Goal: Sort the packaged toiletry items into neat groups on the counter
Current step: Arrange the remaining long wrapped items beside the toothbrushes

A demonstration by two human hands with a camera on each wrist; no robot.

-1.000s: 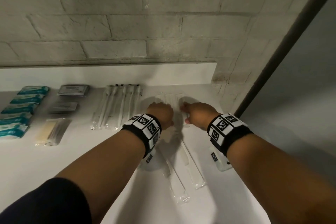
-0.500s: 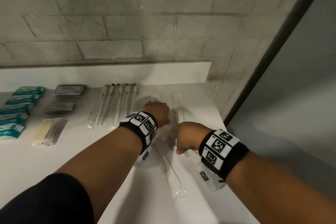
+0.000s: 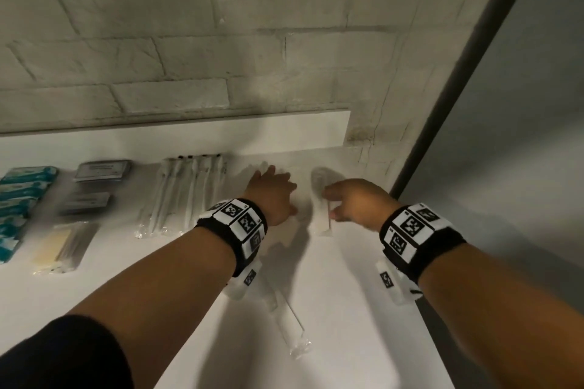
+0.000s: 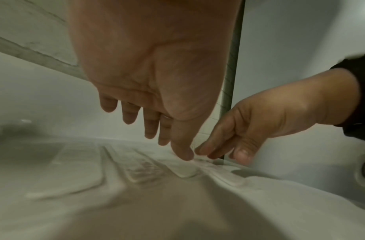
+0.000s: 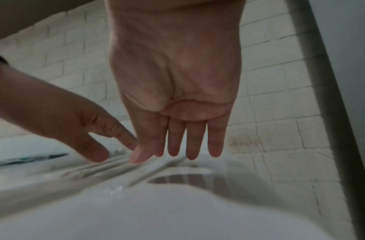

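Both hands reach to the back right of the white counter (image 3: 335, 303). My left hand (image 3: 268, 191) lies flat with straight fingers on a group of long clear-wrapped white packets (image 4: 140, 165). My right hand (image 3: 347, 199) has straight fingers too, and they touch one such packet (image 3: 320, 219) just right of that group. In the right wrist view the right fingers (image 5: 187, 146) point down onto the packets (image 5: 136, 168), with the left hand (image 5: 74, 126) beside them. Another clear packet (image 3: 290, 328) lies alone nearer me.
To the left, a row of several wrapped stick items (image 3: 183, 193), two grey sachets (image 3: 101, 169), yellowish packets (image 3: 63, 243) and teal packets (image 3: 25, 196) sit in groups. A brick wall (image 3: 284, 57) backs the counter, whose right edge is near my right wrist.
My right hand drew back to the two loose packets near me, then came forward again with one, now beside the far group. My left hand stayed on that group.
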